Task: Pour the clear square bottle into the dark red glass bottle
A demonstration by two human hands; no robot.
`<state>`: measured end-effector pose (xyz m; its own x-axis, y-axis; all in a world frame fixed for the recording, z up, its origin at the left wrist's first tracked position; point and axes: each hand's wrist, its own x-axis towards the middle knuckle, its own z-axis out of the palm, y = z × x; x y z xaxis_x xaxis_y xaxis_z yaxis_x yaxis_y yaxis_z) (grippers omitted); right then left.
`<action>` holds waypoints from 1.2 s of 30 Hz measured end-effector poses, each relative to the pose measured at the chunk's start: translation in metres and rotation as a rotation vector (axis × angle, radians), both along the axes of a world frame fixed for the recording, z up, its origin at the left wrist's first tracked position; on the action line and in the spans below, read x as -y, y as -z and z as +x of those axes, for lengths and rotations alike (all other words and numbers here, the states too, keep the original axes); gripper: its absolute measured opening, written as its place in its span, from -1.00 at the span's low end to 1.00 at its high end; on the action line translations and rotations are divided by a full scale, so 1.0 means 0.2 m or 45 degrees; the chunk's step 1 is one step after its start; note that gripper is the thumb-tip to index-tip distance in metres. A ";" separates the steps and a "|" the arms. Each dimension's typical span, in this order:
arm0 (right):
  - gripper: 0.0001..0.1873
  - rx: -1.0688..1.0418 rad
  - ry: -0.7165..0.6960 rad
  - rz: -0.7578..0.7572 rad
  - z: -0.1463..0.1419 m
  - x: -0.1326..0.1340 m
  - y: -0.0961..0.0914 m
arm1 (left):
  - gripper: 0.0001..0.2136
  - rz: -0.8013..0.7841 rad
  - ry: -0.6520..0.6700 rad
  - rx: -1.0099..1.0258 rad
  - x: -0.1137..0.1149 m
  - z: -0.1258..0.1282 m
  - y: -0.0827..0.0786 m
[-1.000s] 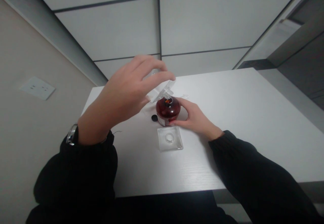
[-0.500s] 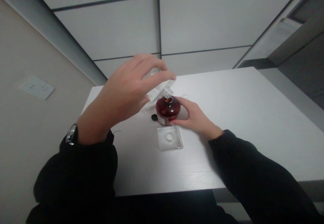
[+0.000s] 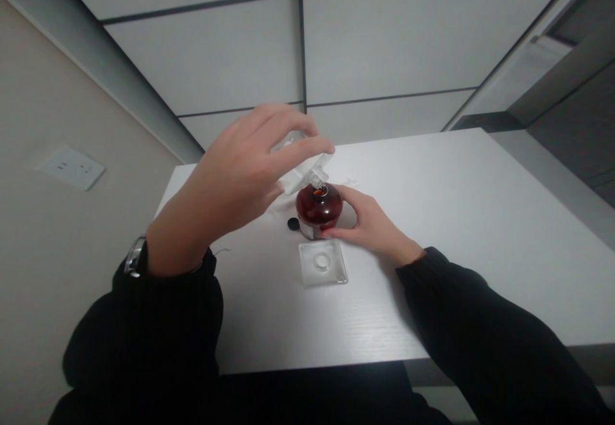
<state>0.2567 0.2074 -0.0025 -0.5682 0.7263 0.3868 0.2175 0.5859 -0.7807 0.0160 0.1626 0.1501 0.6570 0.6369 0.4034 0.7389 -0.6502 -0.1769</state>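
White wood-grain tabletop (image 3: pixel 456 220) meets a beige wall (image 3: pixel 72 284) in a panel-ceilinged room. The left hand (image 3: pixel 235 181) is half closed, gripping a clear ridged plastic piece (image 3: pixel 302 172) tilted over the mouth of a round dark-red glass bottle (image 3: pixel 319 210). The right hand (image 3: pixel 369 223) cups that bottle on the tabletop. Just beside it lies a small black cap (image 3: pixel 293 224); nearer sits a square clear glass dish (image 3: pixel 336 272) holding a clear ring (image 3: pixel 321 261). A white wall socket (image 3: pixel 71 168) marks the wall.
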 end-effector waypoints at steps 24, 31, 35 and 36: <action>-0.08 0.020 -0.013 -0.013 0.00 0.00 -0.01 | -0.53 -0.002 0.001 -0.035 -0.01 -0.01 -0.01; -0.08 0.031 -0.019 -0.014 0.00 0.00 -0.02 | -0.51 -0.012 -0.002 -0.027 -0.01 -0.01 0.00; -0.09 0.032 -0.023 -0.015 0.00 0.00 -0.02 | -0.49 -0.025 -0.004 -0.017 -0.01 -0.02 0.00; -0.09 0.033 -0.024 -0.012 0.00 0.00 -0.02 | -0.49 -0.030 -0.006 -0.014 -0.01 -0.02 0.00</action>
<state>0.2567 0.2078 0.0021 -0.5914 0.7189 0.3653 0.2266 0.5829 -0.7803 0.0126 0.1646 0.1498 0.6585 0.6490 0.3810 0.7399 -0.6508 -0.1703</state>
